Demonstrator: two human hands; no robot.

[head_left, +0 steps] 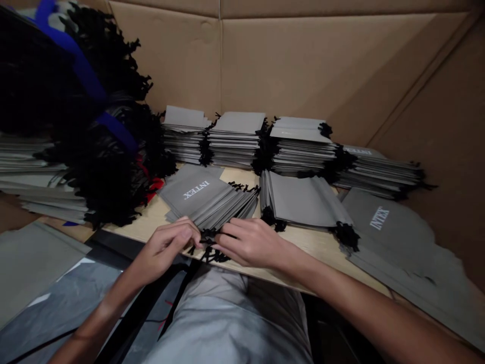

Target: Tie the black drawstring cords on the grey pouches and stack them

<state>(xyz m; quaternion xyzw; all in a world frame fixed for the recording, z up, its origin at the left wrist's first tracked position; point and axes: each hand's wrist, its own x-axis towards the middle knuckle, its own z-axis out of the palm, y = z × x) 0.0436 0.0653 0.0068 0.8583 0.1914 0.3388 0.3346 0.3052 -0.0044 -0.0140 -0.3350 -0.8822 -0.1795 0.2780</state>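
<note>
Well, the fanned stack of grey INTEX drawstring pouches (200, 202) lies near the near edge of the table (306, 247), its black drawstrings (208, 240) bunched toward the person. The left hand (166, 247) and right hand (250, 242) meet over those cords, the fingers (231, 228) curled narrow and pinching them from either side. Just right sits a second, squarer stack of pouches (303, 199), and farther right a loose spread of printed pouches (386, 227). Along the far edge, tied stacks (235, 139) line up against a cardboard wall (303, 65) — and on the left rises a heap of black-corded pouches (102, 151) crossed by a blue strap (81, 65). The person's grey-clad lap (227, 318) fills the near foreground.
</note>
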